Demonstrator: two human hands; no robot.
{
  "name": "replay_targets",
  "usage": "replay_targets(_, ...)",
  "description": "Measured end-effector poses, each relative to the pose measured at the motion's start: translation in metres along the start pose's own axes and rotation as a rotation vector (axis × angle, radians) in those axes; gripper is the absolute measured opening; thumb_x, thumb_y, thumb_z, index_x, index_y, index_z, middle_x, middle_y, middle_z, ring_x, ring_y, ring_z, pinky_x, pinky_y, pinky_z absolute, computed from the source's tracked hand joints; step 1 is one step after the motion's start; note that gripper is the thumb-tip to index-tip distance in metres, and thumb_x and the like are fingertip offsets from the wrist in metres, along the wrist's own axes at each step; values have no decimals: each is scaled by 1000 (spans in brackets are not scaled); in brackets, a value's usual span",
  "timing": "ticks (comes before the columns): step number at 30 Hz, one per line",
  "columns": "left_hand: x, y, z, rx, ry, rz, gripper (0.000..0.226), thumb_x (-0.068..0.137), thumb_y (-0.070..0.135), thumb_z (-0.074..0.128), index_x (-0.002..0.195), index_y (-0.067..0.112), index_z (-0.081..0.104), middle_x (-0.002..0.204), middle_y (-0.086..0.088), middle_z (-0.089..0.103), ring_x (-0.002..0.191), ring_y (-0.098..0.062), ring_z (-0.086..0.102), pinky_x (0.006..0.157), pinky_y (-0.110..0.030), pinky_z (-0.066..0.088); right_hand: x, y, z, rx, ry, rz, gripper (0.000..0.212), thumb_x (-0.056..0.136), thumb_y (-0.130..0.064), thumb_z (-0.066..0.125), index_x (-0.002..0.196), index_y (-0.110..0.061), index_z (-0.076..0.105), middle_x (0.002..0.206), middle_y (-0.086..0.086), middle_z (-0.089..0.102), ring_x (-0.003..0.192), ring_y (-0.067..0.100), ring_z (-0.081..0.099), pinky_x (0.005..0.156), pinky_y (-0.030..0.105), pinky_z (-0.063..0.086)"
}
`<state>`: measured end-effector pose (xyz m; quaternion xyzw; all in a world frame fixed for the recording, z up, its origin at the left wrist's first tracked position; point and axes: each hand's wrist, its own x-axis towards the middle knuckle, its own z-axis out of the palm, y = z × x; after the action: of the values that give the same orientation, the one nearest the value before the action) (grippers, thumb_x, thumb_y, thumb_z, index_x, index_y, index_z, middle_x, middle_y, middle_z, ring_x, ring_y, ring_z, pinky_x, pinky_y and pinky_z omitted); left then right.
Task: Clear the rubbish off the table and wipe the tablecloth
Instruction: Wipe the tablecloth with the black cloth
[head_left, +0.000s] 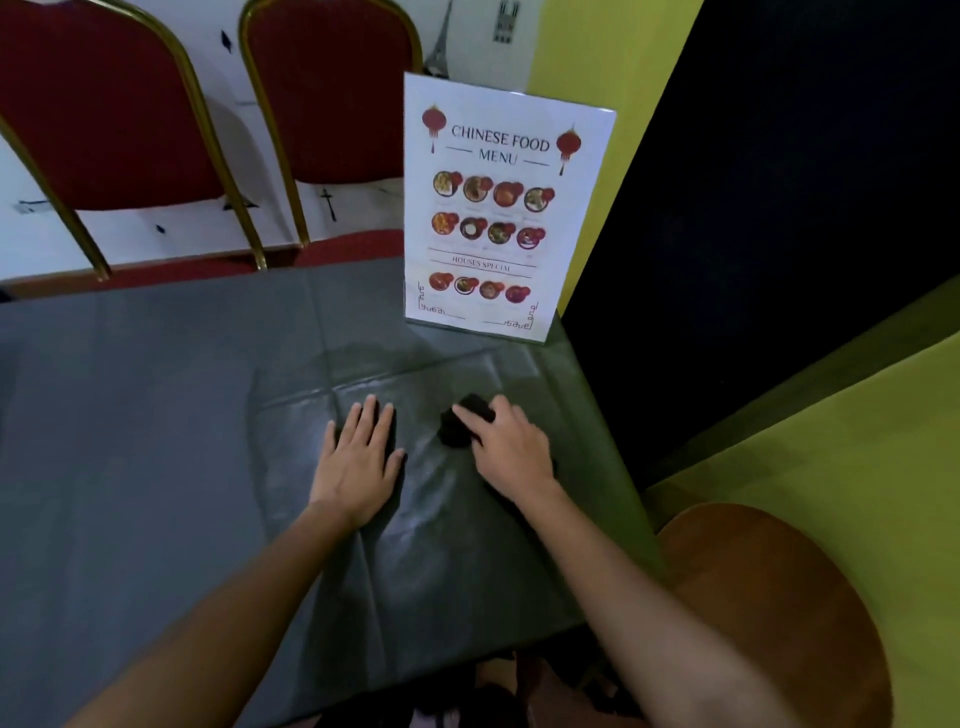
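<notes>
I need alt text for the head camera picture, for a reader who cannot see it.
A person's right hand presses a dark wiping cloth onto a grey tablecloth, while the left hand lies flat beside it. A standing white Chinese food menu card is behind.

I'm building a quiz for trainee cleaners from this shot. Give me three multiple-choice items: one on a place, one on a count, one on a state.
1. Where does the menu stand sit on the tablecloth?
A. far right corner
B. near left edge
C. under the left hand

2. How many red chairs stand across the table?
A. one
B. two
C. four

3. How does the left hand lie?
A. closed in a fist
B. raised off the table
C. flat, fingers spread

Answers:
1 A, it stands upright at the far right corner, beyond both hands.
2 B, two red backs with gold frames show side by side.
3 C, its palm lies flat on the tablecloth while the right hand presses a dark cloth.
</notes>
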<state>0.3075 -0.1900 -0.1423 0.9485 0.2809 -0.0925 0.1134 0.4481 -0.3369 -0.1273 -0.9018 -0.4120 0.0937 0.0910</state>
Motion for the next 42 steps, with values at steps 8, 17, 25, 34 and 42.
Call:
replay_targets(8, 35, -22, -10, 13, 26, 18, 61, 100, 44, 20, 151, 17, 2, 159, -6, -6, 145, -22, -9, 116, -43, -5, 29, 18, -3, 85, 72, 328, 46, 93, -28, 48, 135, -46, 45, 121, 7, 44, 110, 28, 50, 84, 40, 47)
replay_targets(17, 40, -92, -23, -50, 45, -134, 59, 100, 43, 21, 151, 18, 6, 159, -5, -4, 146, -22, -8, 117, -45, -4, 58, -6, -7, 145, 109, 698, 44, 94, -30, 46, 138, -32, 46, 128, 13, 44, 112, 33, 54, 89, 39, 45)
replay_targets(25, 42, -120, -22, -65, 26, -119, 59, 98, 50, 20, 151, 28, 5, 159, -1, -2, 146, -23, -4, 116, -45, 1, 99, -93, 6, 77, -1, 315, 45, 93, -25, 48, 137, -36, 45, 125, 11, 42, 113, 31, 48, 86, 39, 45)
replay_targets(34, 61, -196, -28, -142, 248, -197, 53, 99, 33, 36, 146, 10, 30, 156, -12, 21, 144, -29, 14, 115, -48, 7, 53, 27, -17, 20, 98, 916, 43, 94, -30, 44, 137, -28, 47, 127, 18, 43, 110, 38, 54, 88, 42, 46)
replay_targets(42, 65, -199, -24, -95, 231, -220, 59, 98, 42, 28, 149, 15, 19, 158, -9, 13, 146, -26, 7, 115, -48, 2, 124, -135, 17, 121, -31, 430, 50, 95, -29, 46, 143, -21, 36, 132, 14, 38, 114, 34, 52, 91, 41, 45)
